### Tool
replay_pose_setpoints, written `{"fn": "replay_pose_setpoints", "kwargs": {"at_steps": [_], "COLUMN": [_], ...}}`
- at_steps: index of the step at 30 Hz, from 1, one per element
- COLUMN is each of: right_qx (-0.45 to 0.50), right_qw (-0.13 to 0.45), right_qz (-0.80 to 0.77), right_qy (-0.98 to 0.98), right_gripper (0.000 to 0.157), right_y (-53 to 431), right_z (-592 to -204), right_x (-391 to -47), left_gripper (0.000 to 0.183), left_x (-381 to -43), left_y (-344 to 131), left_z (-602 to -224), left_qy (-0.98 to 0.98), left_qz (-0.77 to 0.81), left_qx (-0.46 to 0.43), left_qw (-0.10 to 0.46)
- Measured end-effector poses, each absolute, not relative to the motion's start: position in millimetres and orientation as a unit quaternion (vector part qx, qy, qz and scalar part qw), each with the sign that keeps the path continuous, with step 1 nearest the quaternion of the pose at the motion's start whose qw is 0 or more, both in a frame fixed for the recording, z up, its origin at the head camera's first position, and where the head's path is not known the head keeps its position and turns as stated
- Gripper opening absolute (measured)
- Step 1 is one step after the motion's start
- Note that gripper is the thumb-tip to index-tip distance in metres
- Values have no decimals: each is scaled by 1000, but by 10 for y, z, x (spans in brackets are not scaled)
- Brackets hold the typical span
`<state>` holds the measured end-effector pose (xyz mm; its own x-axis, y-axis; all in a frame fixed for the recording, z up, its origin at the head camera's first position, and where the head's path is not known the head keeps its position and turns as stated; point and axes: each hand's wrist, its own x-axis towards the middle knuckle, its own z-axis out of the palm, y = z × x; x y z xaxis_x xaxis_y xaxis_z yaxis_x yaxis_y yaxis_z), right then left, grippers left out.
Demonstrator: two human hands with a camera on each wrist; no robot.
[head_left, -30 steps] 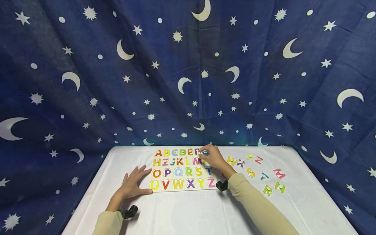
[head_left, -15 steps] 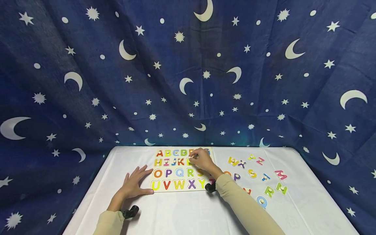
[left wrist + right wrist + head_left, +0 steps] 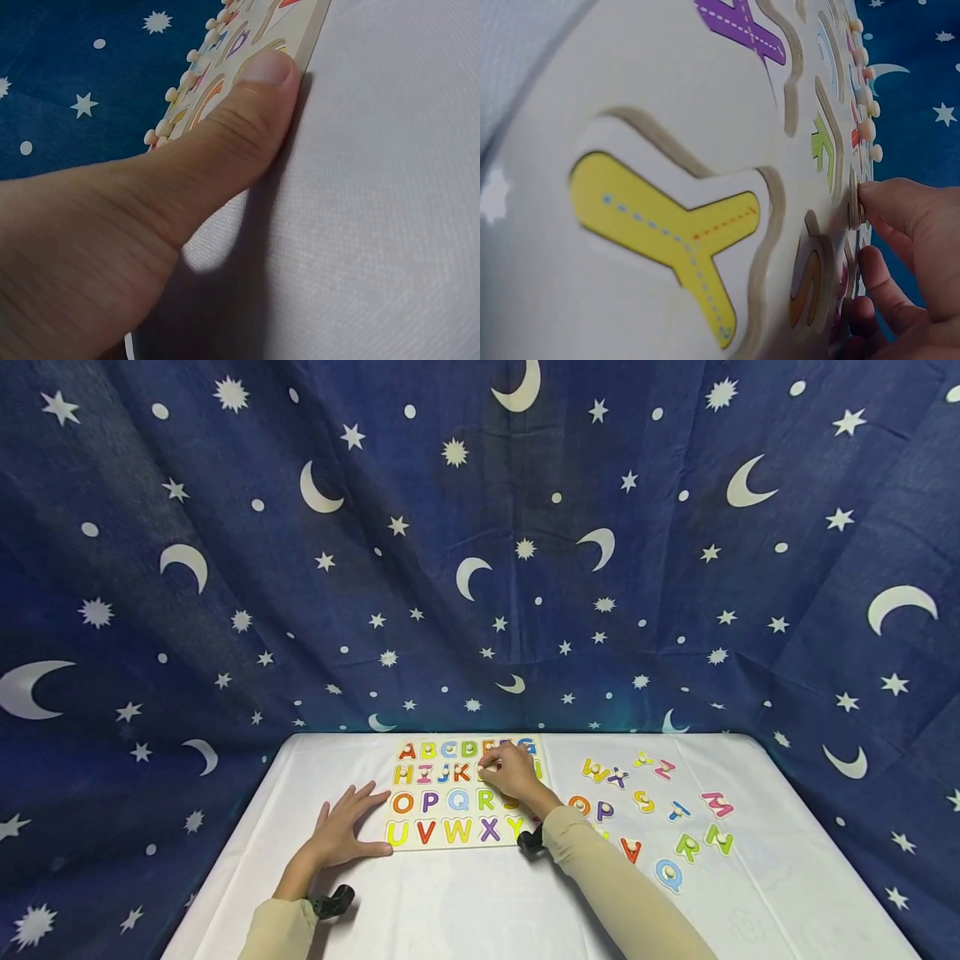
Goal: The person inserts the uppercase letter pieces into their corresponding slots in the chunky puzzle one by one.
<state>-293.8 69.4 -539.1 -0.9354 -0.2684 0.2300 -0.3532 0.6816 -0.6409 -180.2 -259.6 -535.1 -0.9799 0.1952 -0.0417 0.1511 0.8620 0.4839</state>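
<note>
A letter puzzle board lies on the white table. Knobbed letters such as the red A and K fill the upper-left slots; the lower rows show printed letters. My right hand reaches over the second row, just right of the K, and hides the letters beneath it. Thumb and finger pinch a small letter piece low at the board; its letter face is hidden. My left hand lies spread at the board's left edge, its thumb resting on the near corner.
Loose knobbed letters lie right of the board, among them a blue Q, a green R, a pink M and a yellow W. My right sleeve covers part of this side. A starry curtain hangs behind the table.
My right hand has moved left and slightly down, from near the F and G to beside the K, uncovering loose letters at the right. My left hand stays at the board's edge.
</note>
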Motion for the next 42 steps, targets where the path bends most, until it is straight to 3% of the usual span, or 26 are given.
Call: {"fn": "replay_pose_setpoints", "kwargs": {"at_steps": [42], "right_qx": [162], "right_qw": [27], "right_qz": [380], "right_qy": [-910], "right_gripper": [7], "right_y": [712], "right_z": [-5382], "right_x": [-2953], "left_gripper": [102], "left_x": [-1804], "left_y": [-2584], "left_z": [-5351], "left_qy": [962], "left_qz": [256], "left_qx": [84], "left_qw": [52]}}
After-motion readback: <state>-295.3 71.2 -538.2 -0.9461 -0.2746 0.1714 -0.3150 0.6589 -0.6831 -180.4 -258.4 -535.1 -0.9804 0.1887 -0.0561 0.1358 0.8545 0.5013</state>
